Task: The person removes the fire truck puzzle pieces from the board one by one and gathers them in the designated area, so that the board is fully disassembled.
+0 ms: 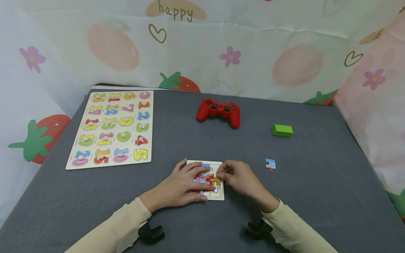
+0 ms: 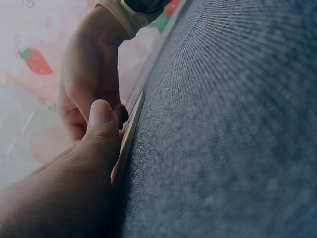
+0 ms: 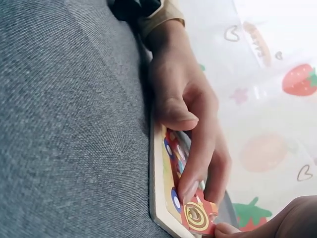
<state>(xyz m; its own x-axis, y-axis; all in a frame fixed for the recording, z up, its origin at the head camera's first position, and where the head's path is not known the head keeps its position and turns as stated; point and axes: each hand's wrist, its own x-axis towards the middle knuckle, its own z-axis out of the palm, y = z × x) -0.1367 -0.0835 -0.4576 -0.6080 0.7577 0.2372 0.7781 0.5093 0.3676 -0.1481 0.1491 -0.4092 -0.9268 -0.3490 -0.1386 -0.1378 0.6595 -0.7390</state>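
Observation:
A small jigsaw puzzle board point(image 1: 216, 198) with a pale frame lies flat at the front middle of the table. My left hand point(image 1: 186, 184) rests across it, fingers spread and fairly straight, covering much of the picture. At the board's right side, my right hand point(image 1: 238, 177) has bent fingers and pinches the edge of a red puzzle piece with a yellow spiral point(image 3: 196, 216). The fingers partly hide that contact. A loose blue and white puzzle piece point(image 1: 270, 163) lies on the table to the right of my right hand.
A large number board point(image 1: 149, 133) with knobbed numerals lies at the left. A red game controller point(image 1: 218, 109) sits at the back middle, and a green block point(image 1: 282, 130) stands right of it. Printed fabric point(image 1: 202, 42) hangs behind the grey-covered table point(image 1: 316, 175).

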